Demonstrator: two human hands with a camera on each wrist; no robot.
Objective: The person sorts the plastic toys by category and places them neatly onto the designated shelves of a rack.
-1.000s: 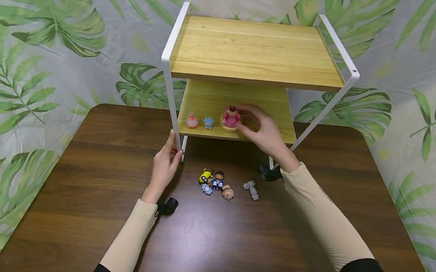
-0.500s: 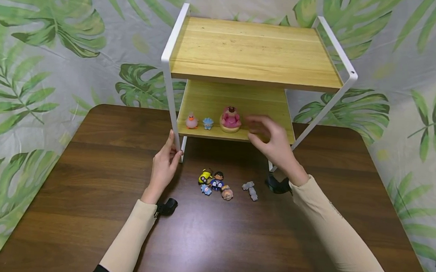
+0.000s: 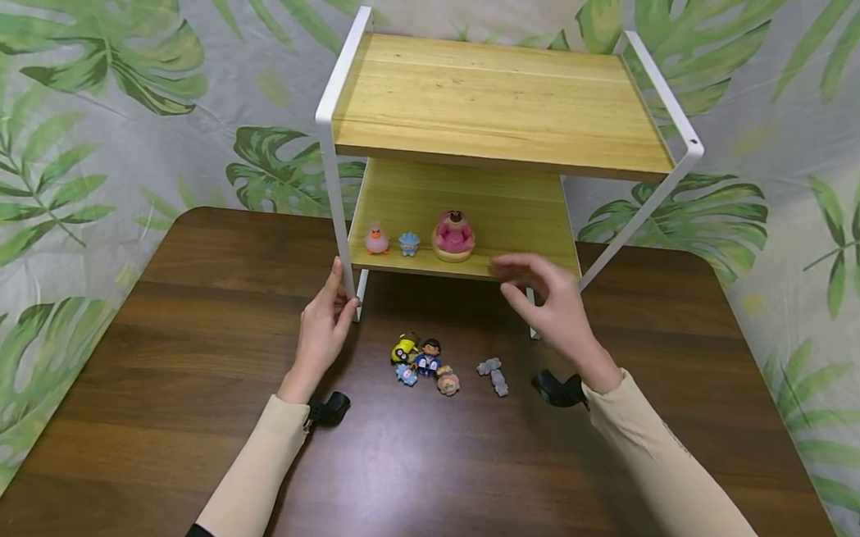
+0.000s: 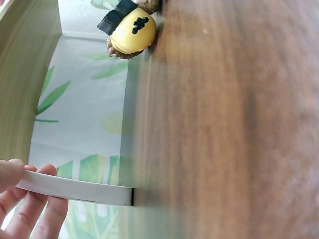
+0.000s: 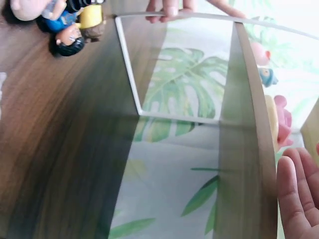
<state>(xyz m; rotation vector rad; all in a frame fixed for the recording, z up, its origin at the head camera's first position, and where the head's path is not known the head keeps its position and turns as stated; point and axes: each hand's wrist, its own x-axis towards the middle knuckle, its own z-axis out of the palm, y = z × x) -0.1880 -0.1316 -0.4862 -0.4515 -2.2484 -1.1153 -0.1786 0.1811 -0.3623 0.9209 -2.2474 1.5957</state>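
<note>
My left hand (image 3: 323,328) grips the front left leg of the white shelf frame; in the left wrist view, thumb and fingers lie on both sides of that white leg (image 4: 75,190). My right hand (image 3: 553,309) is in front of the lower shelf's (image 3: 405,185) right part, fingers loosely bent with nothing in them. To its left on that shelf sits a pink bear figure (image 3: 454,237) on a pale yellow base. Left of the bear stand a small blue figure (image 3: 409,244) and a pale pink duck figure (image 3: 377,239), in a row along the front edge.
Below the shelf, on the dark wood table (image 3: 168,433), lie a yellow figure (image 3: 404,349), a dark-haired figure in blue (image 3: 428,359), a small light-blue figure (image 3: 406,374) and a pinkish figure (image 3: 448,381). Grey pieces (image 3: 493,376) lie to their right. The top shelf (image 3: 499,100) overhangs the lower one.
My right hand has let go of the pink bear figure and drawn back to the right and toward me. The bear stays on the shelf; my left hand has kept its place.
</note>
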